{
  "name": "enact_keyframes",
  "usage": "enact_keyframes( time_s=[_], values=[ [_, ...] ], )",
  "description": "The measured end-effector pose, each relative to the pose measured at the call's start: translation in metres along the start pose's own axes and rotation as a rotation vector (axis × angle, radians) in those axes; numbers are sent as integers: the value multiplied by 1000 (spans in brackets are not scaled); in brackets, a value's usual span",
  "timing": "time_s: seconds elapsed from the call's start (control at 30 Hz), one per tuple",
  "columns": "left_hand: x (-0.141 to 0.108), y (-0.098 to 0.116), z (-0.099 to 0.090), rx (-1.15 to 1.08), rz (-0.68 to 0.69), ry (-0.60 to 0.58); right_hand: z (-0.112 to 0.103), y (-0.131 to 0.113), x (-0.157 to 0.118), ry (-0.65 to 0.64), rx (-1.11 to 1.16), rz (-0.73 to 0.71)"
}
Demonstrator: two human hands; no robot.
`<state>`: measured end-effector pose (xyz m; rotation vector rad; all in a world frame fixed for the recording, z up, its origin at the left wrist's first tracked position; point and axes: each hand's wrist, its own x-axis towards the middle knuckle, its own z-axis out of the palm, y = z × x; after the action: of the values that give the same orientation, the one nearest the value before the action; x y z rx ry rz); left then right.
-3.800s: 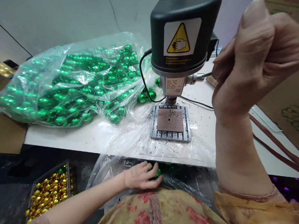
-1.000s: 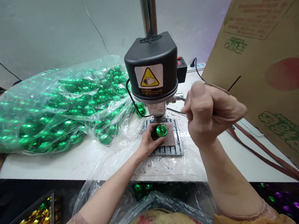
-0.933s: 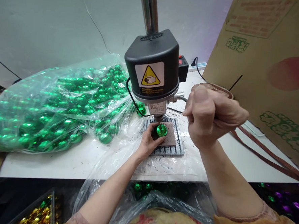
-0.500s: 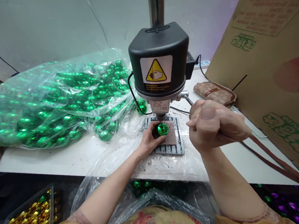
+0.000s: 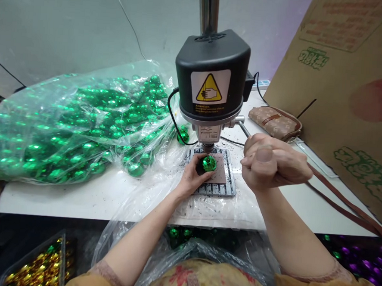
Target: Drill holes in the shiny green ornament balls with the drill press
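Note:
A shiny green faceted ball (image 5: 209, 164) rests on the pinkish pad (image 5: 220, 174) over the slotted base plate (image 5: 230, 186) of a small drill press (image 5: 213, 75). Around the ball's left side curve the thumb and fingers of my left hand (image 5: 194, 174), holding it under the chuck (image 5: 207, 147). A dark spot shows on top of the ball. My right hand (image 5: 274, 163) is closed in a fist round the end of the press's metal lever (image 5: 243, 128); the grip itself is hidden inside my fingers.
A clear bag (image 5: 78, 123) full of green balls lies on the left, with one loose green ball (image 5: 183, 136) beside the press. A brown purse (image 5: 274, 122) and a large carton (image 5: 350, 83) stand right. Below the table edge sit gold balls (image 5: 37, 267) and purple balls (image 5: 365, 263).
The view has shifted slightly, so the press head appears farther right. My left hand still holds the green ball in about the same place, and my right hand stays on the lever.

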<state>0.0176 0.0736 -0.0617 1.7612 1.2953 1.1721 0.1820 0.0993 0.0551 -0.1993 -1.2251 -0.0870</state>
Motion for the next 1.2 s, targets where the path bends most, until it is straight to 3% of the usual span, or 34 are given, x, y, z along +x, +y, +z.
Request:
enact_keyframes(
  time_s=[0.2,0.37,0.47,0.53,0.6,0.7,0.73,0.8,0.87,0.93,1.0,1.13,1.2],
  values=[
    [0,2,0,-1,15,8,3,-7,7,-36,46,38],
    [0,8,3,48,5,90,23,-14,51,35,-9,298],
    [-19,16,-5,171,32,226,30,-13,69,-17,-39,358],
    [-47,21,-19,279,136,261,30,-11,72,-15,-35,344],
    [-87,23,-37,385,325,170,30,-9,70,7,-6,323],
    [-153,20,-64,649,647,-129,29,-8,67,34,11,325],
    [-173,18,-71,770,687,-251,29,-8,67,35,8,336],
    [-201,16,-82,930,689,-366,29,-9,66,28,16,358],
    [-207,16,-89,969,656,-399,28,-11,66,28,37,365],
    [-189,16,-93,894,628,-315,28,-11,65,37,54,368],
    [-148,14,-98,759,556,-113,28,-10,64,52,65,362],
    [-30,-7,-101,549,153,276,29,-6,62,76,66,336],
    [24,-23,-97,412,45,305,29,-5,62,76,67,327]
  ],
)
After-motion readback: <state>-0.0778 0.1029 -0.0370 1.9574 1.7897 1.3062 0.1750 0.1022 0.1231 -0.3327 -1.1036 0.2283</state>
